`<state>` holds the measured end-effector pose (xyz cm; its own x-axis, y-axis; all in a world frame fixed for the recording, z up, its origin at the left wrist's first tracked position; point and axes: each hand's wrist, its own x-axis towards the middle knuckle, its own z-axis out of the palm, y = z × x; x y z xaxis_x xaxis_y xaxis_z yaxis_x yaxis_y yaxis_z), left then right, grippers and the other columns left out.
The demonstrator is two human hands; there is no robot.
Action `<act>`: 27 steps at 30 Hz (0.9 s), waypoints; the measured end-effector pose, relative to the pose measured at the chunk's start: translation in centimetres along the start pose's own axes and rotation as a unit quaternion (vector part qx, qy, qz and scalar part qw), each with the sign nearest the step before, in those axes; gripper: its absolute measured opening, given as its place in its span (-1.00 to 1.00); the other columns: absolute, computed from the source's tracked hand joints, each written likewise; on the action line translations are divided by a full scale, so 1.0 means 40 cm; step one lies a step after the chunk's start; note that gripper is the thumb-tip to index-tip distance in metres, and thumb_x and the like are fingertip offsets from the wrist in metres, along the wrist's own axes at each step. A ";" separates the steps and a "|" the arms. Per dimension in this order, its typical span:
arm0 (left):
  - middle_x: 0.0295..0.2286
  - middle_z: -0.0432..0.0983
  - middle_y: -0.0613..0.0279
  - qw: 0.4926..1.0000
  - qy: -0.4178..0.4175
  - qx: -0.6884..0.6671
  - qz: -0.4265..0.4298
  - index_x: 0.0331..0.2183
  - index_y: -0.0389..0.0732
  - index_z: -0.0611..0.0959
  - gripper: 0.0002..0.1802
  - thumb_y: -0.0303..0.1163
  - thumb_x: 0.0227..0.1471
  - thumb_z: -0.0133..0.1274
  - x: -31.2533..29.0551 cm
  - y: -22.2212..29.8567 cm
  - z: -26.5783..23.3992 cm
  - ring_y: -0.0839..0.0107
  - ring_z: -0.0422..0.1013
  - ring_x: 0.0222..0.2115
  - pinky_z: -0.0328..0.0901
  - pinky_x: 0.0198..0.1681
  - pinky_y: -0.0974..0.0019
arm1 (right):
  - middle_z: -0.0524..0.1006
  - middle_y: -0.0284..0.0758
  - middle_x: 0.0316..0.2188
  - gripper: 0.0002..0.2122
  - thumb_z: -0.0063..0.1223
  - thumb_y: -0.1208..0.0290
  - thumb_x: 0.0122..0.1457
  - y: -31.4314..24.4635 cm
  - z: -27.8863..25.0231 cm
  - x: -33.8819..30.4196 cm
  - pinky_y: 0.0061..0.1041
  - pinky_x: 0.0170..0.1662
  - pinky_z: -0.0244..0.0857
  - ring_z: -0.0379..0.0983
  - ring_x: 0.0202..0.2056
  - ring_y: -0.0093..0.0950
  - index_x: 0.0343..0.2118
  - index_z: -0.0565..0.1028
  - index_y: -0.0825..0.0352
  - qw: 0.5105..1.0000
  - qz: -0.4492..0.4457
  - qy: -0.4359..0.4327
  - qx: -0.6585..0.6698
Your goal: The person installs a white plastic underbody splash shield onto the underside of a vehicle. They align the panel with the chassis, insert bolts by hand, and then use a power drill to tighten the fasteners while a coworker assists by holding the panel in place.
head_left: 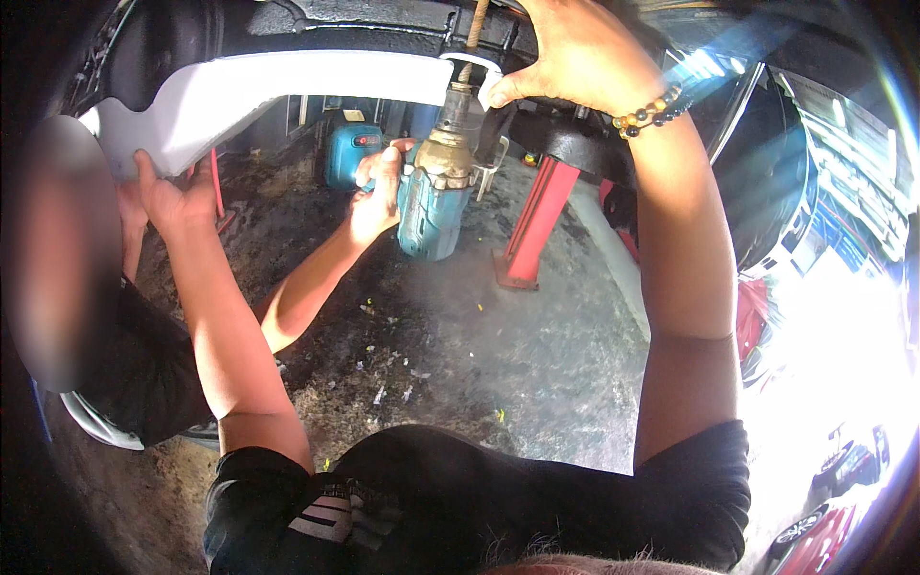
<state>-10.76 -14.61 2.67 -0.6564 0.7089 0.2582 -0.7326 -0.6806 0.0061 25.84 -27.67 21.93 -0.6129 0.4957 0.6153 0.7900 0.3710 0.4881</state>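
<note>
Head view, stained concrete floor (537,345), red lift post (537,225)

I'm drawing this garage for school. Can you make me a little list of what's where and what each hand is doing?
Place: under a raised car, gritty concrete floor below
Left hand: pressed up against the white panel
Right hand: grip on the panel's other end, by the bolt spot
Wrist: beaded bracelet
Another person's hand: holds a teal power wrench, pointing up at the panel
Behind: red lift post
Right side: bright daylight, parked cars
</note>
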 end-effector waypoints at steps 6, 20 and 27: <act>0.29 0.18 0.01 1.000 0.003 -0.006 -0.005 0.32 -0.16 0.27 -0.28 -0.04 0.29 0.04 0.018 -0.006 0.000 0.01 0.10 0.31 0.04 0.35 -0.31 | 0.51 0.03 0.02 -0.09 0.59 0.15 -0.25 -0.008 -0.002 0.003 -0.21 0.14 0.35 0.45 0.08 -0.03 0.17 0.29 0.36 1.000 0.016 -0.010 0.010; 0.28 0.17 -0.02 1.000 0.012 0.013 0.018 0.34 -0.21 0.21 -0.30 -0.07 0.35 -0.03 -0.020 -0.006 0.026 0.01 0.08 0.32 0.02 0.37 -0.31 | 0.48 0.01 0.07 -0.07 0.59 0.14 -0.23 -0.050 -0.038 -0.004 -0.22 0.19 0.33 0.41 0.14 -0.06 0.21 0.27 0.36 0.998 0.045 -0.040 0.022; 0.26 0.21 -0.01 1.000 -0.001 0.008 0.018 0.33 -0.21 0.22 -0.30 -0.07 0.34 -0.01 0.016 -0.003 -0.002 0.01 0.12 0.30 0.02 0.37 -0.31 | 0.49 0.01 0.06 -0.08 0.59 0.14 -0.23 -0.056 -0.046 0.006 -0.21 0.18 0.33 0.42 0.12 -0.06 0.20 0.27 0.35 0.996 0.061 -0.059 0.027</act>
<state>-11.09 -14.05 2.74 -0.6826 0.6830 0.2599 -0.7049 -0.7092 0.0122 23.90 -29.80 22.13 -0.5094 0.6269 0.5895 0.8598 0.3433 0.3779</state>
